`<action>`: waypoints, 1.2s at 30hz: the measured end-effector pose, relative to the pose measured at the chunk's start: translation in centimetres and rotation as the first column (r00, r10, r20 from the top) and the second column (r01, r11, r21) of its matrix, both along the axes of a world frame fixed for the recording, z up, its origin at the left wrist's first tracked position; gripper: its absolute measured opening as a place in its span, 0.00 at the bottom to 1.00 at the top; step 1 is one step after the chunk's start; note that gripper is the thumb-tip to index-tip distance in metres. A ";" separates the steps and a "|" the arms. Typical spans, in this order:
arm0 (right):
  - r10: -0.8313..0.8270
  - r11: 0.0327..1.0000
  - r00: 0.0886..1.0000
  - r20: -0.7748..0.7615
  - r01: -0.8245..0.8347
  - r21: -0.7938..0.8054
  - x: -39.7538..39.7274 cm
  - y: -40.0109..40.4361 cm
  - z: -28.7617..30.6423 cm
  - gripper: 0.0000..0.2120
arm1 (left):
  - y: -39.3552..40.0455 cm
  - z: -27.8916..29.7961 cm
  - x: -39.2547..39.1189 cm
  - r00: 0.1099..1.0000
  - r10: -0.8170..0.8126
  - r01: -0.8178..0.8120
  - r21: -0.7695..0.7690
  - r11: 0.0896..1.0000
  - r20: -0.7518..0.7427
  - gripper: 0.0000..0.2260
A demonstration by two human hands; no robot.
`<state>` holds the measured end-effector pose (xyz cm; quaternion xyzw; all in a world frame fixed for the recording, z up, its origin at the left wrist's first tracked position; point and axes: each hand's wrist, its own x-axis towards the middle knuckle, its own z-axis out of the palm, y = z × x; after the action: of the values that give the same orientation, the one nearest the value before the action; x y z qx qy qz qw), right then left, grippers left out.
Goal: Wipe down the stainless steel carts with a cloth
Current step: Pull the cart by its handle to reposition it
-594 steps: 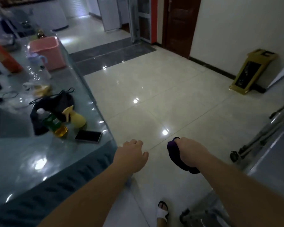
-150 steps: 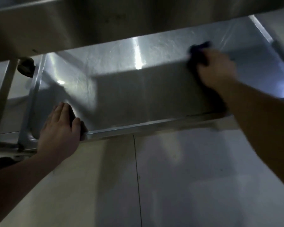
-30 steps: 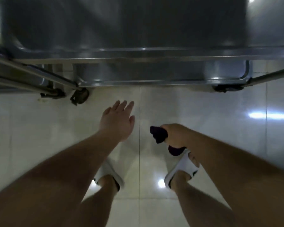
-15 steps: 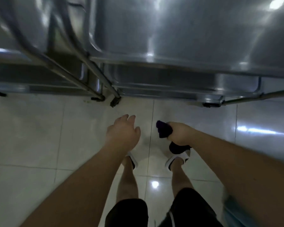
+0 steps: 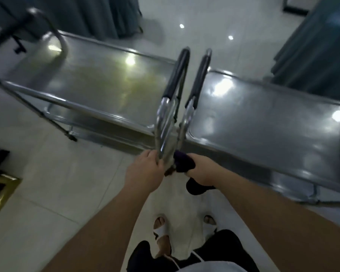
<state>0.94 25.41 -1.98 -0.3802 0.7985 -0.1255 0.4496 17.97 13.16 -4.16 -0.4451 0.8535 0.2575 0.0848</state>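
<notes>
Two stainless steel carts stand side by side, the left cart (image 5: 98, 83) and the right cart (image 5: 263, 122), with their black-sleeved handles almost touching in the middle. My left hand (image 5: 143, 171) grips the lower chrome tube of the left cart's handle (image 5: 177, 73). My right hand (image 5: 204, 169) holds a dark purple cloth (image 5: 183, 161) bunched in its fingers, pressed against the base of the right cart's handle (image 5: 199, 75). One end of the cloth hangs below the hand.
Grey-green drapes hang behind the carts at the top (image 5: 110, 14) and at the right (image 5: 318, 55). A gold-framed sign (image 5: 0, 191) lies on the glossy tiled floor at the left. My feet in white sandals (image 5: 161, 230) stand just behind my hands.
The view has risen from the carts' lower shelves to their tops. Both hands moved up from over the floor to the handle tubes; the left hand took hold of one.
</notes>
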 end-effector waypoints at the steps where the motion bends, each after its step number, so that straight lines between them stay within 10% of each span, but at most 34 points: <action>1: 0.022 1.000 1.000 -0.005 -0.022 -0.017 -0.1 -1.0 0.9 0.17 | -0.6 0.9 0.3 0.999 0.040 -0.040 -0.009 0.999 -0.008 0.21; 16: 0.480 0.829 0.855 -0.197 -0.516 -0.216 0.7 -15.7 10.5 0.24 | -3.2 12.0 5.0 0.873 0.480 -0.488 -0.174 0.855 -0.091 0.26; 36: 0.614 0.663 0.675 -0.409 -0.722 -0.196 25.8 -40.0 10.4 0.13 | -25.6 12.6 33.0 0.822 0.568 -0.558 -0.266 0.786 -0.047 0.25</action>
<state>26.75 -14.59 8.38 -0.7361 0.6244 -0.0249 0.2601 51.00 -12.42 8.43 -0.6908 0.7070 0.1453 -0.0417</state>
